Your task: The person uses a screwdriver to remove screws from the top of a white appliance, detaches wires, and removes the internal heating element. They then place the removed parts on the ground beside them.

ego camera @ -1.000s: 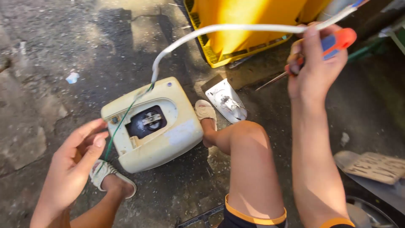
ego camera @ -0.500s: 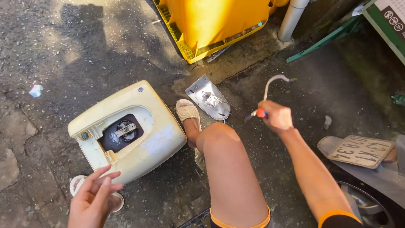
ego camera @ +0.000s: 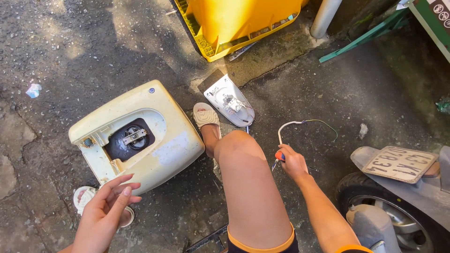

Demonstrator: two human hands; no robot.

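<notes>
A cream plastic appliance housing (ego camera: 154, 129) lies on the asphalt with a dark round recess (ego camera: 127, 139) showing a metal part inside. My left hand (ego camera: 107, 213) hovers just below it, fingers apart, holding nothing. My right hand (ego camera: 293, 162) is low by my right knee (ego camera: 239, 145), gripping a red-handled tool (ego camera: 279, 155) and a white cable (ego camera: 293, 125) that loops up and ends in thin green wire. A grey metal plate (ego camera: 230, 101) with small fittings lies beyond my sandalled foot (ego camera: 206, 115).
A yellow crate (ego camera: 220, 42) stands at the top, a grey pole (ego camera: 324, 18) and a green bar (ego camera: 361, 37) beside it. A scooter's rear wheel (ego camera: 375, 206) and number plate (ego camera: 399, 163) sit at the right. A paper scrap (ego camera: 33, 90) lies at the left.
My right hand has come down from up high to the ground beside my knee, bringing the tool and cable, which is now free of the housing. My left hand shifted slightly lower.
</notes>
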